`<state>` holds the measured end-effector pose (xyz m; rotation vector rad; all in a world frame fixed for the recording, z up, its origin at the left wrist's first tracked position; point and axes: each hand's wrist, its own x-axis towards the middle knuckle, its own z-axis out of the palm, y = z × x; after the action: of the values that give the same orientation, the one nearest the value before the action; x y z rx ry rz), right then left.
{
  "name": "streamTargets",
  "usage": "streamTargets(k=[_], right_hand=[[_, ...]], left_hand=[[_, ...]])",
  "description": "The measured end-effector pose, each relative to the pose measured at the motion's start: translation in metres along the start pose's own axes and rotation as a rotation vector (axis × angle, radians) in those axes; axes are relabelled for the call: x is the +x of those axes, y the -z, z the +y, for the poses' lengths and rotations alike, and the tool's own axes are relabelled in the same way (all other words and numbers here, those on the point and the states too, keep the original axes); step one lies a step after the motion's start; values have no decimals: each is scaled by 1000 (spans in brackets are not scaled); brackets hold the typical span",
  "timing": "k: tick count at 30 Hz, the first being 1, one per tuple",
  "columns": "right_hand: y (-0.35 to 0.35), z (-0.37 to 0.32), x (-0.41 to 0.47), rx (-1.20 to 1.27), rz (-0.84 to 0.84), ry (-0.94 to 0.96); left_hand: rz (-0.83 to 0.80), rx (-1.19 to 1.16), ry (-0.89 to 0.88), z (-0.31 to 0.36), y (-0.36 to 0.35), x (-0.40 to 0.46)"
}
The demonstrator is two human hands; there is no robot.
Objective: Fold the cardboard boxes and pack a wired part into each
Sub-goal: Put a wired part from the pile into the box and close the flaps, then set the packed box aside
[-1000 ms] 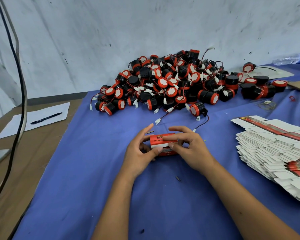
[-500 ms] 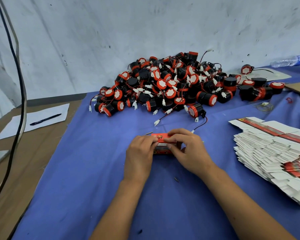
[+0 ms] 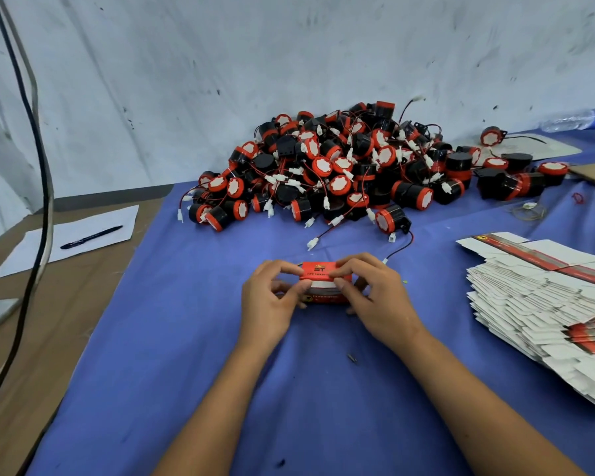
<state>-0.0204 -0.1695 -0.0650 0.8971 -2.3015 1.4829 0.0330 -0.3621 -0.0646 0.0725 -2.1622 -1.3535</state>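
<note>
While gripped from both sides, red box (image 3: pixel 325 282) between left hand (image 3: pixel 272 297) and right hand (image 3: pixel 371 293).

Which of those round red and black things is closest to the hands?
The wired part at the front edge of the pile, lying apart from the rest, just beyond the right hand. Its wire trails down toward that hand.

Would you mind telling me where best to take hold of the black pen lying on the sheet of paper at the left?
I would pinch the black pen at mid-barrel, coming from above. It lies flat on the white paper, alone, with both long sides free. Its barrel runs slantwise, so turn the fingers across it. The hanging cables cross nearby, so approach from the blue cloth's side.
</note>
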Motion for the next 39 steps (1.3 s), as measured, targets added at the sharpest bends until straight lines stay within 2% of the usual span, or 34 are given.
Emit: streamTargets(k=[2,6,12,18,23,27,31,36,39], right_hand=[[-1,1,1,17,25,-12],[-2,2,3,4,26,3],[1,-3,3,36,5,1],[1,-4,3,19,9,-2],[-1,-5,3,-152,58,73],[-4,-9,3,-364,68,207],[-6,-10,2,-323,4,218],[-9,-14,1,-359,-23,215],[-13,-15,-2,-351,-15,216]], left_hand=[[7,-90,95,-2,5,-1],[20,-153,97,-3,5,0],[28,-24,-26,-1,3,1],[-12,51,-38,0,2,4],[51,181,-184,1,1,4],[-28,169,-258,-1,3,4],[-51,199,-264,-1,1,4],[-103,347,-383,-3,-1,6],[-174,396,-328,-5,-4,3]])
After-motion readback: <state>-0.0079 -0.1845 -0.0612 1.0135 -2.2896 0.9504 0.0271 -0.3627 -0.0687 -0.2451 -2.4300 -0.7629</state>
